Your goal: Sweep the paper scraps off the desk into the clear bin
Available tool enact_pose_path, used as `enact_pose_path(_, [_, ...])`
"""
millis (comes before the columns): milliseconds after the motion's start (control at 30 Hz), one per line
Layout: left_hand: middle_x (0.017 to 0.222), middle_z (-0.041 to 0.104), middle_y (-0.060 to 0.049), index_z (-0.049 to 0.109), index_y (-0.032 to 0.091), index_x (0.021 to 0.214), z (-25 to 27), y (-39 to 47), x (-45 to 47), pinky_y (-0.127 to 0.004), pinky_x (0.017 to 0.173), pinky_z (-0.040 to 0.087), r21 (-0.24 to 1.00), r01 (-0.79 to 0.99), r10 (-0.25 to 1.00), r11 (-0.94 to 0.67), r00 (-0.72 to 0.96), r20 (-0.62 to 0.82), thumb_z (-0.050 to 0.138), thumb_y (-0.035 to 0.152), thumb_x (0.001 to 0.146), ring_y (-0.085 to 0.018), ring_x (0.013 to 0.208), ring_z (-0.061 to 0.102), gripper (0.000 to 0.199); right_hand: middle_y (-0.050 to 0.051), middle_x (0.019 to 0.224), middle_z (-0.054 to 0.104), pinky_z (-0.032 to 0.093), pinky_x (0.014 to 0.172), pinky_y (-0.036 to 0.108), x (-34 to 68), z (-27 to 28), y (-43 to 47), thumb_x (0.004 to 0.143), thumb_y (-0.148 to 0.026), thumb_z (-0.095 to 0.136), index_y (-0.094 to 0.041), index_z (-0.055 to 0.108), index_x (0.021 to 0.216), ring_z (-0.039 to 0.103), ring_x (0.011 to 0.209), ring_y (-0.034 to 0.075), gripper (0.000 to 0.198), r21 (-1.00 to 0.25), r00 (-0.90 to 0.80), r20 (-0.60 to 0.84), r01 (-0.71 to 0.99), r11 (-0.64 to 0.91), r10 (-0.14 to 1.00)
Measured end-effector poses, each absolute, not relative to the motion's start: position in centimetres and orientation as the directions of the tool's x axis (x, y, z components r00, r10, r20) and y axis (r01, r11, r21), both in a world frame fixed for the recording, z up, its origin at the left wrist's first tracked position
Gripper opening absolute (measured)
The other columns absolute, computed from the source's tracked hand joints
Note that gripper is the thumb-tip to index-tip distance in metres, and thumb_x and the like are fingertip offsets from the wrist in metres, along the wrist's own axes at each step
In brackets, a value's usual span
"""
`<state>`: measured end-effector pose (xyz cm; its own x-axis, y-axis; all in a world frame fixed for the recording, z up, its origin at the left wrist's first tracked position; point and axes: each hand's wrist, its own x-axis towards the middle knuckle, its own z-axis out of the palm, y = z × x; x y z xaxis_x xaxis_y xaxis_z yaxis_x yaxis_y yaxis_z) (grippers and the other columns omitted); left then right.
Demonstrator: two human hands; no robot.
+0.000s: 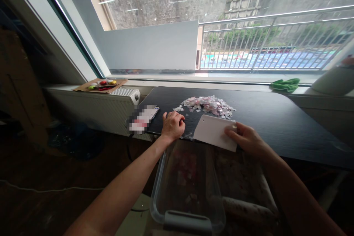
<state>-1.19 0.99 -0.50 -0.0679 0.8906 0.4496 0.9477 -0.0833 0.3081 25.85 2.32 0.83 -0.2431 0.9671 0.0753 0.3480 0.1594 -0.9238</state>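
My right hand [245, 136] grips the right end of a white flat scraper [211, 132], which has a small hole in one corner. The scraper rests at the table's front edge, just in front of a heap of small white and pink paper-like pieces [211, 105]. Left of the scraper, my left hand [173, 125] lies at the table edge with its fingers curled in; whatever they hold, if anything, is hidden. Between scraper and hand a few clear scraps [188, 135] lie on the edge. Below sits a clear plastic box [156, 195] with some pieces in it.
On the dark table [265, 118] a phone [143, 118] lies at the left corner. A green cloth [286, 84] is on the sill at right. Cardboard with colourful items [80, 87] rests on a radiator [91, 107] at left. A large window runs behind the table.
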Motion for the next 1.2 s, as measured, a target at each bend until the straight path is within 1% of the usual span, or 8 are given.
enact_pose_path(133, [0.098,0.069,-0.007,0.069,0.022,0.086,-0.4,1.0,-1.2,-0.052,0.109,0.03,0.308,0.948,0.891,-0.086,-0.065,0.449,0.054,0.013,0.08,-0.025,0.102,0.06,0.018,0.0,0.065,0.063,0.045,0.048,0.026,25.5,0.9,2.1,0.067,-0.046,0.068,-0.021,0.062,0.073,0.057,0.057,0.016,0.026,-0.93,-0.281,0.081,0.325,0.174,0.956])
enact_pose_path(267, [0.097,0.069,-0.007,0.069,0.021,0.085,-0.4,1.0,-1.2,-0.051,0.109,0.03,0.314,0.945,0.891,-0.086,-0.068,0.448,0.054,0.013,0.08,-0.025,0.102,0.06,0.018,-0.001,0.061,0.06,0.043,0.047,0.026,25.2,1.1,2.4,0.065,-0.046,0.068,-0.022,0.059,0.068,0.053,0.054,0.014,0.026,-0.914,-0.219,0.127,0.353,0.2,0.967])
enact_pose_path(467, [0.097,0.069,-0.007,0.069,0.022,0.084,-0.3,1.0,-1.2,-0.05,0.109,0.03,0.326,0.941,0.894,-0.089,-0.069,0.443,0.054,0.014,0.08,-0.025,0.102,0.06,0.017,0.001,0.065,0.064,0.045,0.05,0.027,24.7,1.4,2.6,0.065,-0.047,0.067,-0.021,0.063,0.073,0.057,0.059,0.016,0.028,-0.918,-0.275,0.055,0.365,0.158,0.96])
enact_pose_path(700, [0.098,0.07,-0.007,0.07,0.021,0.083,-0.4,1.1,-1.3,-0.05,0.109,0.031,0.372,0.924,0.9,-0.088,-0.086,0.427,0.057,0.016,0.079,-0.026,0.103,0.061,0.014,0.0,0.064,0.061,0.045,0.051,0.027,24.8,1.1,2.4,0.066,-0.049,0.067,-0.022,0.06,0.073,0.055,0.059,0.016,0.028,-0.914,-0.272,0.072,0.367,0.173,0.96])
enact_pose_path(800, [0.097,0.072,-0.005,0.071,0.023,0.082,-0.3,1.4,-1.5,-0.047,0.106,0.035,0.401,0.913,0.904,-0.078,-0.104,0.414,0.055,0.017,0.083,-0.024,0.1,0.062,0.018,0.0,0.065,0.06,0.045,0.051,0.027,23.8,1.1,2.1,0.068,-0.049,0.065,-0.022,0.058,0.073,0.055,0.059,0.017,0.028,-0.922,-0.309,0.072,0.341,0.181,0.948])
enact_pose_path(967, [0.097,0.075,-0.004,0.072,0.023,0.083,-0.1,1.8,-1.9,-0.038,0.097,0.043,0.443,0.894,0.91,-0.066,-0.128,0.395,0.046,0.019,0.089,-0.021,0.097,0.065,0.028,-0.001,0.061,0.055,0.043,0.049,0.027,21.2,1.4,1.8,0.067,-0.047,0.063,-0.022,0.054,0.069,0.051,0.056,0.015,0.026,-0.909,-0.279,0.142,0.342,0.236,0.95])
enact_pose_path(1100, [0.098,0.076,-0.003,0.072,0.022,0.083,0.0,1.9,-2.1,-0.034,0.093,0.046,0.46,0.884,0.908,-0.076,-0.129,0.398,0.04,0.018,0.092,-0.02,0.097,0.066,0.034,-0.002,0.058,0.052,0.039,0.047,0.026,20.6,1.9,1.4,0.068,-0.046,0.062,-0.022,0.053,0.066,0.048,0.053,0.013,0.026,-0.897,-0.337,0.14,0.356,0.264,0.931])
enact_pose_path(1200, [0.098,0.076,-0.002,0.072,0.023,0.084,-0.1,1.9,-2.2,-0.033,0.093,0.046,0.455,0.887,0.904,-0.08,-0.127,0.408,0.041,0.019,0.093,-0.019,0.097,0.066,0.033,-0.001,0.059,0.056,0.041,0.047,0.026,21.7,2.4,1.0,0.068,-0.046,0.064,-0.022,0.055,0.067,0.051,0.054,0.014,0.025,-0.905,-0.347,0.135,0.338,0.258,0.928])
